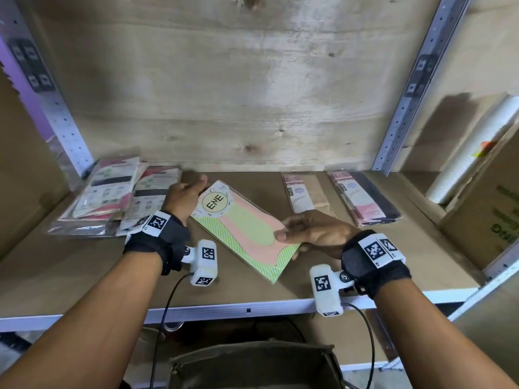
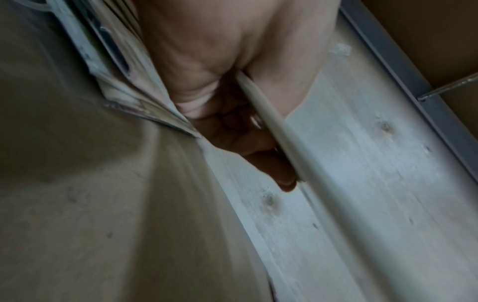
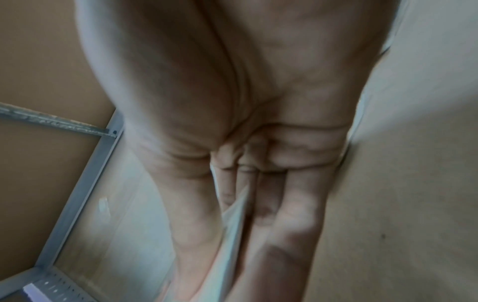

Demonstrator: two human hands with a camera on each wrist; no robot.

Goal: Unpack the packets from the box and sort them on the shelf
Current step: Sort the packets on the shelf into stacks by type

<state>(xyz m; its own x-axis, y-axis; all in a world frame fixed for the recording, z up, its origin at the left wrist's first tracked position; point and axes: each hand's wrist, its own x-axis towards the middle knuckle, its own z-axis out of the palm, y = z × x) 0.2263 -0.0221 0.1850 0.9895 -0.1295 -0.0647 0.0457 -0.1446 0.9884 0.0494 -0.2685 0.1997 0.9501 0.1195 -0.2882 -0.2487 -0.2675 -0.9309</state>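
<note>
A flat green and pink packet (image 1: 244,228) with a round "ENE" label hangs tilted just above the brown shelf board (image 1: 393,248). My left hand (image 1: 200,189) grips its far left corner. In the left wrist view the packet's thin edge (image 2: 271,130) runs between thumb and fingers. My right hand (image 1: 286,237) pinches the near right edge, thumb on top and fingers underneath. The right wrist view shows that packet edge (image 3: 232,235) between the fingers. The open brown box (image 1: 252,366) stands below the shelf's front rail.
A loose pile of packets (image 1: 106,197) lies at the shelf's left end, close to my left hand. Two pink-labelled packets (image 1: 304,196) (image 1: 362,197) lie side by side at the back right. A cardboard carton (image 1: 488,214) and a white roll (image 1: 471,153) stand beyond the right upright.
</note>
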